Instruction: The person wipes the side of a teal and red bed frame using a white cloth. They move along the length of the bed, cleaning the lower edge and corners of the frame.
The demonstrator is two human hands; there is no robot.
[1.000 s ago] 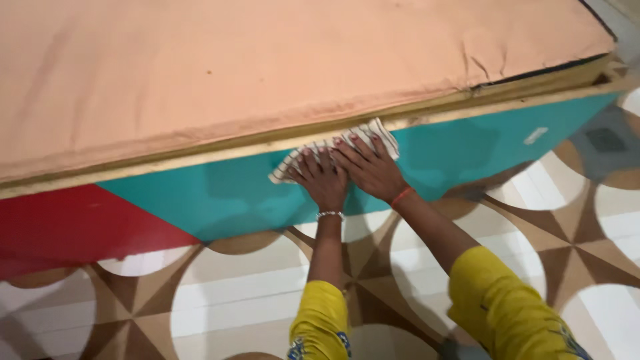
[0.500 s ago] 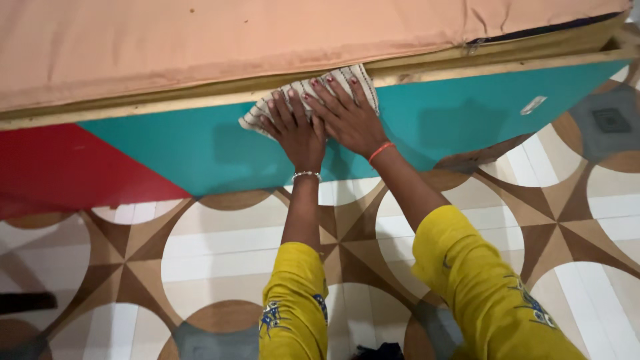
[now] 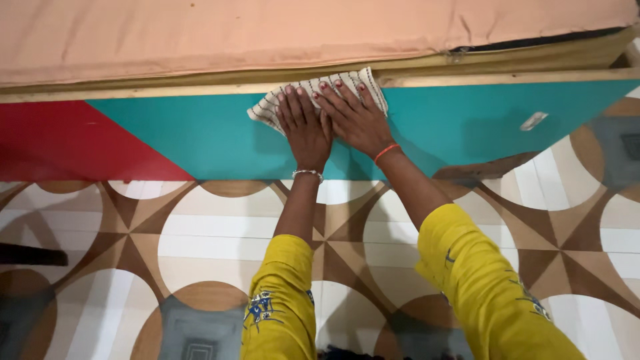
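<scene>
A white cloth with thin dark stripes (image 3: pixel 363 83) lies pressed flat against the teal side panel (image 3: pixel 200 137) of a bed frame, just under its wooden top rail (image 3: pixel 507 78). My left hand (image 3: pixel 305 127) and my right hand (image 3: pixel 352 117) rest side by side on the cloth, fingers spread and pointing up, palms pushing it against the panel. The right hand's fingers overlap the left hand's edge. Both arms wear yellow sleeves; a bead bracelet is on the left wrist, an orange thread on the right.
A peach-covered mattress (image 3: pixel 200 33) lies on the frame above. The panel turns red (image 3: pixel 60 143) at the left. A small white sticker (image 3: pixel 534 121) sits on the teal part at the right. The floor (image 3: pixel 220 233) has brown and white circle-and-star tiles.
Both hands and the cloth have shifted left along the panel's upper edge, staying pressed on it. The view has also swung so more floor and red panel show.
</scene>
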